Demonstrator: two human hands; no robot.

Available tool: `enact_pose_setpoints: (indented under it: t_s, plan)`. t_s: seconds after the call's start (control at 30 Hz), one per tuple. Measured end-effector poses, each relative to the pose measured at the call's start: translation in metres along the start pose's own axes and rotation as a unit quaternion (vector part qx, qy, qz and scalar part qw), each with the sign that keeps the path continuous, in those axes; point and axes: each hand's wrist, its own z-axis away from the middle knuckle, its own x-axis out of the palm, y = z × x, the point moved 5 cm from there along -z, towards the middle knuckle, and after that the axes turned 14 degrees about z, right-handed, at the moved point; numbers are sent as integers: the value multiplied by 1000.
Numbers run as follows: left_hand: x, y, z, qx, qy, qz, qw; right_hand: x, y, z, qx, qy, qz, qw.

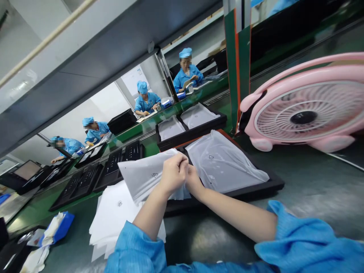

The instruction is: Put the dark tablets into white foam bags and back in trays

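Note:
A translucent white plastic bag [150, 172] with a small printed triangle mark is held up in front of me. My left hand [174, 170] is closed in a pinch on its right end. Against it, my right hand [194, 181] is closed too, its fingertips meeting the left ones at the bag's edge and partly hidden. Beneath both hands lies a black tray [267, 186]; its right part holds a bagged flat item [224, 163] with a wrinkled cover. To the left, a loose stack of similar bags [113, 216] rests on the green work surface.
A pink fan [307, 110] stands at right. Behind my tray is another black tray [187, 133] with two bagged items. More trays [118, 163] line the green conveyor at left. A blue box [58, 227] sits lower left. Several co-workers in blue [148, 100] sit across. A shelf [93, 64] hangs overhead.

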Motion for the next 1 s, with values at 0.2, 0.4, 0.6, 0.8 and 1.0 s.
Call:
enact_pose_setpoints:
  t_s: [0.2,0.4,0.6,0.8,1.0]
  plan:
    - [-59,5,-3,53,26,7,998,-9,-25,-24,-19,-63,1,998]
    - [-141,-60,-14,-171,10,58,984,-13,-68,-71,-72,-150,62,984]
    - [-125,-121,-1,-191,214,273,918,-27,-82,-135,-107,-247,249,930]
    - [-86,-156,22,-262,334,381,821,-33,-83,-171,-143,-131,482,855]
    - [-63,-171,37,-314,311,394,806,-20,-28,-168,52,-133,407,902]
